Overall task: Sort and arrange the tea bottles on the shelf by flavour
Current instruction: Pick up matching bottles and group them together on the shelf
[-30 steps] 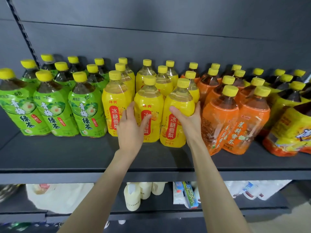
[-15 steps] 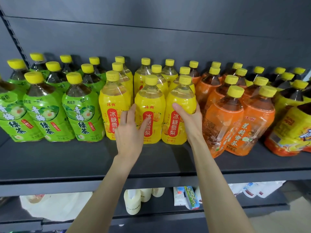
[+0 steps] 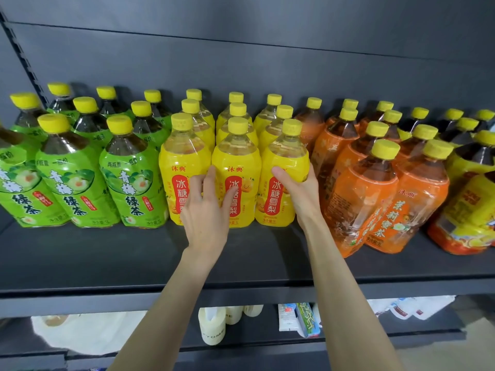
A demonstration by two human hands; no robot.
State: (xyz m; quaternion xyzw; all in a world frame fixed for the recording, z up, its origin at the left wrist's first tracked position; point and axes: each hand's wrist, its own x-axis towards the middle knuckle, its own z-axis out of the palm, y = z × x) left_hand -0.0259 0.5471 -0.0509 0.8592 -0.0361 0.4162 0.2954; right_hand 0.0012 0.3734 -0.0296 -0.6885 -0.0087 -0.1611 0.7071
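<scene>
On the shelf (image 3: 107,258), front row: my right hand (image 3: 300,194) grips the front-right yellow bottle (image 3: 288,156), thumb across its label, fingers curled round its right side. My left hand (image 3: 206,212) lies flat and grasps nothing, fingers nearly straight, over the gap between the front-left yellow bottle (image 3: 182,162) and the front-middle yellow bottle (image 3: 237,156), thumb on the middle label. All three upright, close together. Green bottles (image 3: 128,183) stand to their left, orange bottles (image 3: 367,199) to their right.

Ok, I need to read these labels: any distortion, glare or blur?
Head view: wide-angle distortion fans the green bottles and orange bottles outward; mild glare on bottle shoulders; yellow bottles sharp, labels partly behind the left hand and right hand.
</scene>
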